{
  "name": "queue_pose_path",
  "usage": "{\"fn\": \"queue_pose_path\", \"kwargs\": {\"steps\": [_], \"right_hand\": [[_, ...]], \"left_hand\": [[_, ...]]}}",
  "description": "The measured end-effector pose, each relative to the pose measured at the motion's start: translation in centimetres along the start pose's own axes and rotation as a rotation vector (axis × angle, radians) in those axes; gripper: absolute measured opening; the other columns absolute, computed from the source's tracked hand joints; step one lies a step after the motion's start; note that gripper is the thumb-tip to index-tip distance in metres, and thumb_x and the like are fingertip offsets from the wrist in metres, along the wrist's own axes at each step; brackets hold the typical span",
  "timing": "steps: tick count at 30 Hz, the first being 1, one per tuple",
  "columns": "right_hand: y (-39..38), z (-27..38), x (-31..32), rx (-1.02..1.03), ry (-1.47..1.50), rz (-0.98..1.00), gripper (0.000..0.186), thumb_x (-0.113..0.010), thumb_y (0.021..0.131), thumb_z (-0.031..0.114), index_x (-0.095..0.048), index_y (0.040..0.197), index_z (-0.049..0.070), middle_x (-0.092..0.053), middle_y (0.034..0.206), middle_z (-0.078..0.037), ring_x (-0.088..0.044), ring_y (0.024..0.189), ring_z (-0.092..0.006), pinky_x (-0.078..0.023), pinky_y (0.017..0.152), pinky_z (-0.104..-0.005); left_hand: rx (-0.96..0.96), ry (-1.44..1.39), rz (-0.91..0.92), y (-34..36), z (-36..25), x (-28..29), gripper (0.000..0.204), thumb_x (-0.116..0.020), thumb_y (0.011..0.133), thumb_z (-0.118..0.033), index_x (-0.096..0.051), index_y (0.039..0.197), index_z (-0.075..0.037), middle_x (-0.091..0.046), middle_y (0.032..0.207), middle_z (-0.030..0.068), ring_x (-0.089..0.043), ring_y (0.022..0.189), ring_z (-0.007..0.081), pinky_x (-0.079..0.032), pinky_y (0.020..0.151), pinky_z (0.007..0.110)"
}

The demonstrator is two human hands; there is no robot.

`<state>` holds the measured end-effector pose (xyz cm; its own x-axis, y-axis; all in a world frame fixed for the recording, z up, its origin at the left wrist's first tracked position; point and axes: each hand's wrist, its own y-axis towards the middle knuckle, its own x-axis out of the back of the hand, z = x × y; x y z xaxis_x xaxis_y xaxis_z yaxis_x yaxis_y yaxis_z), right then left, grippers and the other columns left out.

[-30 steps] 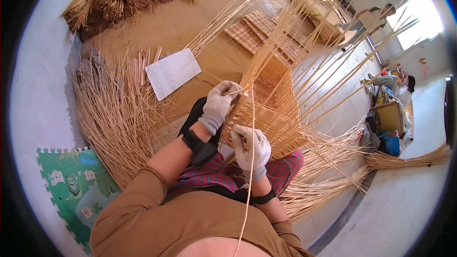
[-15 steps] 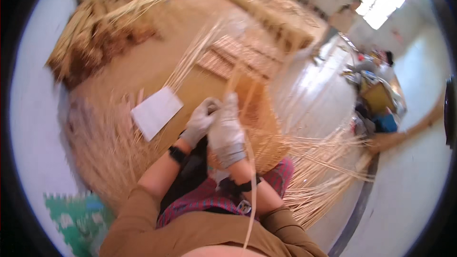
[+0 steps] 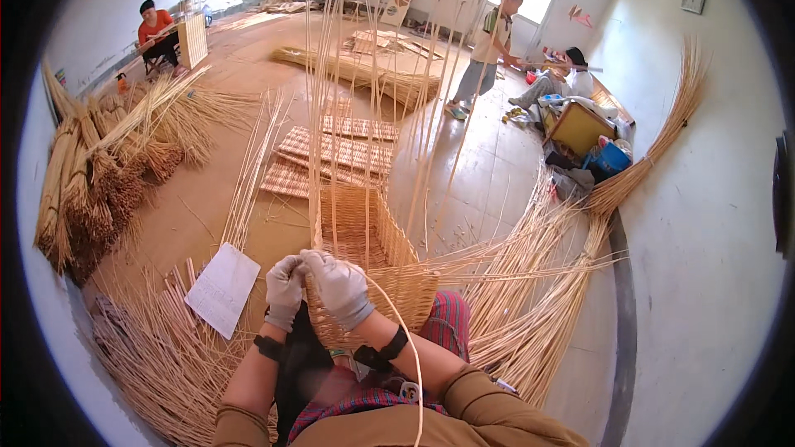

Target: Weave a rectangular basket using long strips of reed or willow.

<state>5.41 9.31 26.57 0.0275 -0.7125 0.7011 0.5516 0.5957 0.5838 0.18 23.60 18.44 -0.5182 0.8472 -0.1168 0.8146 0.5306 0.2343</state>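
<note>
A woven wicker basket (image 3: 421,285) rests at my lap, with tall thin upright stakes (image 3: 368,116) rising from its walls. At its near left corner my two gloved hands come together, fingertips almost touching. My right hand (image 3: 338,285) is closed on a pale wicker strand (image 3: 406,335), which curves down across my right forearm toward my body. My left hand (image 3: 284,290) is closed beside it at the rim; its fingers hide whatever they grip. Long loose strands (image 3: 530,263) stick out to the right from the basket's front wall.
Flat woven panels (image 3: 339,149) lie beyond the basket. A white sheet (image 3: 222,290) sits among loose sticks (image 3: 157,364) at left. Wicker bundles (image 3: 108,174) are heaped far left; more strands (image 3: 538,314) spread right. Several other people (image 3: 484,54) are farther back.
The view has swung, so the basket and hands appear farther left and lower, and the tall stakes now show clearly. Both hands stay together at the basket's rim.
</note>
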Motion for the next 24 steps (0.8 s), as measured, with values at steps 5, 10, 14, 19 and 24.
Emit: {"fn": "queue_pose_path", "kwargs": {"steps": [5, 10, 14, 19, 24], "right_hand": [[-1.4, -3.0, 0.8, 0.337, 0.153, -0.048, 0.026, -0.064, 0.092, 0.015, -0.072, 0.116, 0.014, -0.074, 0.114, -0.012, -0.075, 0.088, -0.0279, -0.059, 0.072, -0.0389], [-6.3, -7.0, 4.3, 0.089, 0.048, -0.237, 0.020, -0.070, 0.082, 0.000, -0.078, 0.097, 0.011, -0.076, 0.089, -0.010, -0.073, 0.078, -0.0260, -0.058, 0.069, -0.0361], [-6.7, -6.1, 2.6, -0.370, 0.314, -0.310, 0.013, -0.081, 0.089, 0.009, -0.076, 0.096, 0.001, -0.075, 0.087, -0.011, -0.069, 0.073, -0.0180, -0.056, 0.072, -0.0299], [-6.0, -5.1, 3.9, -0.540, 0.265, -0.241, 0.013, -0.082, 0.089, 0.013, -0.075, 0.092, 0.003, -0.074, 0.085, -0.009, -0.069, 0.072, -0.0174, -0.056, 0.072, -0.0294], [-1.2, -5.1, 4.7, -0.107, -0.217, -0.263, 0.017, -0.080, 0.087, 0.013, -0.074, 0.103, 0.010, -0.070, 0.084, -0.006, -0.067, 0.074, -0.0210, -0.055, 0.069, -0.0338]], "left_hand": [[-0.067, 0.380, 0.025, -2.4, -3.5, 0.3, 0.025, -0.076, 0.088, -0.003, -0.073, 0.112, -0.001, -0.073, 0.097, 0.0081, -0.067, 0.088, 0.0160, -0.055, 0.081, 0.031], [-0.122, 0.437, 0.309, 0.0, -6.0, -1.0, 0.030, -0.071, 0.091, 0.003, -0.068, 0.120, -0.003, -0.074, 0.105, 0.0107, -0.071, 0.096, 0.0188, -0.057, 0.087, 0.035], [-0.227, 0.504, 0.189, -1.8, -4.1, -0.1, 0.033, -0.070, 0.089, 0.000, -0.068, 0.121, -0.006, -0.073, 0.108, 0.0112, -0.073, 0.092, 0.0240, -0.058, 0.083, 0.036], [-0.515, 1.147, 0.149, -5.8, -6.4, -3.1, 0.053, -0.064, 0.089, -0.011, -0.064, 0.141, -0.023, -0.063, 0.129, 0.0196, -0.071, 0.082, 0.0295, -0.059, 0.068, 0.037], [-0.252, 1.277, 0.140, -6.7, -5.5, -6.9, 0.067, -0.062, 0.093, -0.015, -0.049, 0.155, -0.035, -0.051, 0.141, 0.0287, -0.071, 0.081, 0.0360, -0.060, 0.065, 0.040]]}}
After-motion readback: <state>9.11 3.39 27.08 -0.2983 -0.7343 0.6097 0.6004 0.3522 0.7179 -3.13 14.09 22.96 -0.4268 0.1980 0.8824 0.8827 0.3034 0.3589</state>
